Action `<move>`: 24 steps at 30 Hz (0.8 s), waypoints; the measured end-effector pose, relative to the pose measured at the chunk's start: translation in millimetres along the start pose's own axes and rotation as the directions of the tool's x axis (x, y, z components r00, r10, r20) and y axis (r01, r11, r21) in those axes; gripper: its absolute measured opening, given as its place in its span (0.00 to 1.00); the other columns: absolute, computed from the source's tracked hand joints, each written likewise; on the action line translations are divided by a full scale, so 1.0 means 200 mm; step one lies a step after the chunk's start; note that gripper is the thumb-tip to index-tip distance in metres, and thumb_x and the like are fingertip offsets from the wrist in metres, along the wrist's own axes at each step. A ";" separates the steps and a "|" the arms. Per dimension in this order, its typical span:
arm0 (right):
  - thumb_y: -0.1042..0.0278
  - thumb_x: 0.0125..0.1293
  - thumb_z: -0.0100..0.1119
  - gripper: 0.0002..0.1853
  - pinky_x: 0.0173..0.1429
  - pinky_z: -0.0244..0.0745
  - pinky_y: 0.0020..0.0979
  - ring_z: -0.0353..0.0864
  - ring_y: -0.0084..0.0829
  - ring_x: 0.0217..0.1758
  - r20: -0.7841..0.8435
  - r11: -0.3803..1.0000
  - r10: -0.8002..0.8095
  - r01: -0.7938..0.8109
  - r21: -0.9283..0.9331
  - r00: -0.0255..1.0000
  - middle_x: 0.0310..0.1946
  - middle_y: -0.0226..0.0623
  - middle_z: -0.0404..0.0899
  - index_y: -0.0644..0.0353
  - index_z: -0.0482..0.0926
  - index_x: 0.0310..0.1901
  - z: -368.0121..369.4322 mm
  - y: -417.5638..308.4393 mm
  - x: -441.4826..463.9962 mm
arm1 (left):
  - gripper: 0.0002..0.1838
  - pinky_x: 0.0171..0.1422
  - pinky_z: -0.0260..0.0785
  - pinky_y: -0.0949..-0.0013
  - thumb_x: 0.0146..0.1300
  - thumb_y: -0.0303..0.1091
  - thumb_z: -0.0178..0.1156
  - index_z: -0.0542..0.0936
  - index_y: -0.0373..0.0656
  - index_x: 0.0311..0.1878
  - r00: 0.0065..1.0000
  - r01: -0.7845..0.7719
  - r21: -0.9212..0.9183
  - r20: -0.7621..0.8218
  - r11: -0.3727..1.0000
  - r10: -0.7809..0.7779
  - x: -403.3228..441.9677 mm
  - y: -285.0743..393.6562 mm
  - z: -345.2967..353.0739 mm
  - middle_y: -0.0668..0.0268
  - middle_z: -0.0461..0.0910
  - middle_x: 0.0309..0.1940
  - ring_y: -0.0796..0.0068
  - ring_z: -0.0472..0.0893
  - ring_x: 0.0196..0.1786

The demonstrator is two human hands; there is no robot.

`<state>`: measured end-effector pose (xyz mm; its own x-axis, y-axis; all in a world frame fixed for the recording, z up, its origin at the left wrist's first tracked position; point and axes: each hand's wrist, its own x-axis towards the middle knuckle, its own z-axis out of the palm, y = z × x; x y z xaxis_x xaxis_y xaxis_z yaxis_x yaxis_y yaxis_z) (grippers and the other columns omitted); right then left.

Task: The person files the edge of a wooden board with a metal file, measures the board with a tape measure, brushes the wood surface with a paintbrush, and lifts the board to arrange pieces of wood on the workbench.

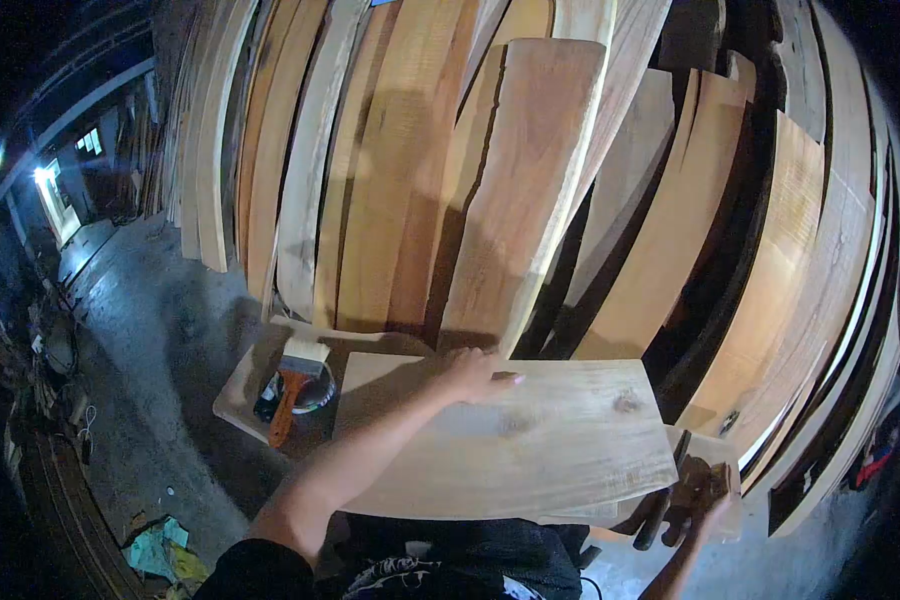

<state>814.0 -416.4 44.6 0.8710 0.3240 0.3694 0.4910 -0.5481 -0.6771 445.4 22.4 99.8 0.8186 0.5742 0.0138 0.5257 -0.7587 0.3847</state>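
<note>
A wide pale wooden board (530, 440) with two knots lies flat in front of my body. My left hand (470, 375) rests at its far edge, fingers bent over the edge and thumb lying on top. Low at the right, my right hand (712, 512) is closed at a dark brown wooden tool (698, 484). It has dark bars and may be a hand plane; my fingers are partly hidden by it. Left of the board, a paintbrush (288, 400) with an orange handle and pale bristles lies across a round can (318, 390).
Brush and can sit on a wooden bench top (242, 385) beneath the board. Tall planks (530, 170) lean in a row just behind it. A crumpled teal and yellow bag (165, 550) lies on the concrete floor (160, 340) at left. Dark long pieces (60, 510) border the floor.
</note>
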 end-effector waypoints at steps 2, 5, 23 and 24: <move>0.79 0.60 0.61 0.27 0.67 0.71 0.38 0.76 0.39 0.65 0.016 0.957 0.148 -0.147 0.250 0.989 0.60 0.52 0.78 0.72 0.73 0.63 0.01 0.00 -0.04 | 0.46 0.60 0.70 0.41 0.65 0.75 0.44 0.72 0.41 0.67 0.999 0.009 -0.002 0.032 1.000 -0.009 0.00 0.02 -0.01 0.35 0.81 0.44 0.38 0.81 0.53; 0.77 0.62 0.61 0.26 0.68 0.71 0.38 0.73 0.41 0.67 -0.034 0.717 0.244 -0.157 0.679 0.969 0.62 0.53 0.75 0.71 0.73 0.64 0.09 0.27 -0.07 | 0.45 0.60 0.71 0.43 0.66 0.74 0.45 0.74 0.38 0.64 1.000 -0.020 0.023 0.008 1.000 0.020 -0.03 0.05 -0.02 0.36 0.81 0.44 0.37 0.80 0.53; 0.63 0.66 0.57 0.26 0.80 0.51 0.49 0.60 0.53 0.75 -0.093 0.926 -0.150 0.107 -0.361 0.984 0.69 0.54 0.68 0.64 0.73 0.65 0.04 0.38 -0.19 | 0.41 0.55 0.74 0.45 0.68 0.71 0.44 0.78 0.33 0.49 0.993 -0.117 0.089 0.009 0.989 0.117 -0.10 0.19 -0.10 0.39 0.82 0.44 0.41 0.83 0.49; 0.63 0.65 0.58 0.27 0.80 0.50 0.49 0.61 0.53 0.75 -0.113 0.926 -0.186 0.136 -0.353 0.976 0.69 0.55 0.68 0.64 0.73 0.65 0.06 0.40 -0.19 | 0.41 0.55 0.74 0.45 0.68 0.70 0.44 0.78 0.33 0.48 0.993 -0.118 0.087 0.012 0.989 0.117 -0.10 0.19 -0.10 0.38 0.82 0.43 0.41 0.83 0.49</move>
<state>819.2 -463.8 -30.8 0.7604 0.3310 0.5588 0.5788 -0.7357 -0.3518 444.9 -11.9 131.9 0.8773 0.4776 0.0472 0.4440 -0.8449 0.2983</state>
